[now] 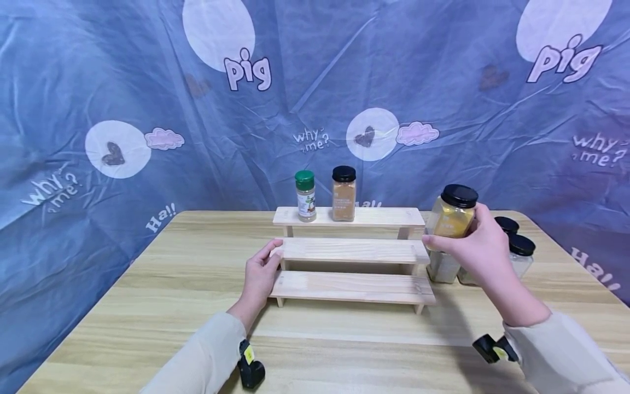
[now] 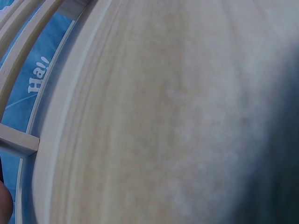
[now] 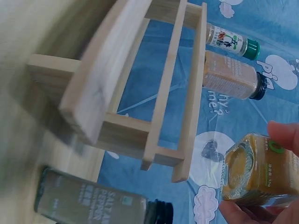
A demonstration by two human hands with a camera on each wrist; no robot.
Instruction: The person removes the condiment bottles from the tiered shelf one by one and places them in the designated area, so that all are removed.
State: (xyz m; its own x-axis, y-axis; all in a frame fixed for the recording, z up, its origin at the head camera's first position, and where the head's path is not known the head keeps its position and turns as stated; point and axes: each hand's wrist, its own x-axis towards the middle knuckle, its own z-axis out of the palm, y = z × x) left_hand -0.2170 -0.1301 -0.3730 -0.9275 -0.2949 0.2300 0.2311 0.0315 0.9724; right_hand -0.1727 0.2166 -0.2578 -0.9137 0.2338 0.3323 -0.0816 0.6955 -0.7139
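In the head view my right hand (image 1: 484, 246) grips a square spice jar (image 1: 450, 219) of yellow powder with a black lid, held off the table at the rack's right end. The right wrist view shows this yellow jar (image 3: 259, 172) from its base, with thumb and fingers around it. My left hand (image 1: 261, 273) holds the left end of the middle shelf of a three-step wooden rack (image 1: 349, 250). On the top shelf stand a green-capped shaker (image 1: 305, 197) and a black-lidded jar of orange-brown powder (image 1: 344, 194).
Right of the rack, partly behind my right hand, stand several black-lidded jars (image 1: 521, 254). One, a salt-and-pepper jar (image 3: 93, 198), is close in the right wrist view. A patterned blue cloth (image 1: 315, 98) hangs behind the wooden table (image 1: 197, 273).
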